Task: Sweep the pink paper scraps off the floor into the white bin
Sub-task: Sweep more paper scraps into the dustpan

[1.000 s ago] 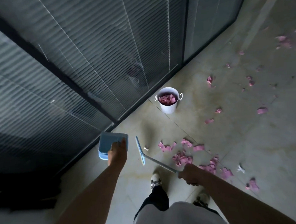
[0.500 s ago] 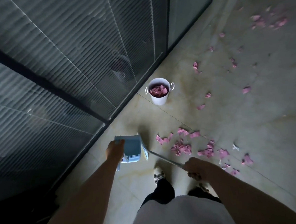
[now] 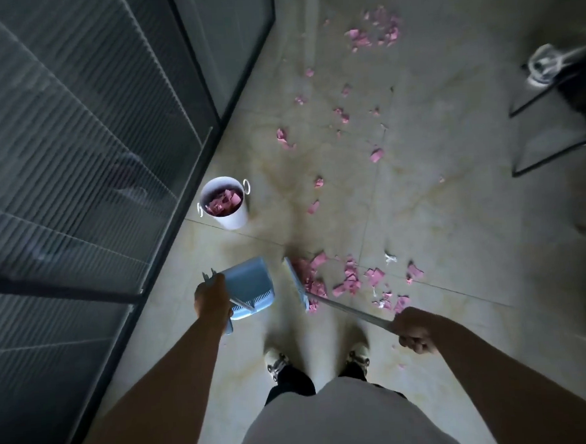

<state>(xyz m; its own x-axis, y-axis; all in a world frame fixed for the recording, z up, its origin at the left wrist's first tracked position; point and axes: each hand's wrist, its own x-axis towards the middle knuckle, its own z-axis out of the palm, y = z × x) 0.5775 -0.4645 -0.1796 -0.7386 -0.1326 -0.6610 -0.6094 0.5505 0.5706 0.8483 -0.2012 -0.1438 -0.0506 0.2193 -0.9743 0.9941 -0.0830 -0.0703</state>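
My left hand [image 3: 211,299] grips the handle of a light blue dustpan [image 3: 251,286] that sits low by the floor in front of my feet. My right hand [image 3: 413,329] holds the thin metal handle of a broom [image 3: 297,283], whose blue head lies just right of the dustpan. Pink paper scraps [image 3: 348,280] are heaped against the right side of the broom head. More scraps [image 3: 374,35] lie scattered farther up the floor. The white bin [image 3: 231,215] stands beyond the dustpan near the glass wall, with pink scraps inside.
A dark glass wall with blinds [image 3: 85,159] runs along the left. Black chair legs [image 3: 550,127] and a chair base stand at the right edge. My two shoes [image 3: 276,360] are on the tiled floor below the dustpan.
The dustpan has come down from near the wall to the floor beside the broom head. The broom head has moved against the near pile of scraps. The view has swung to the right.
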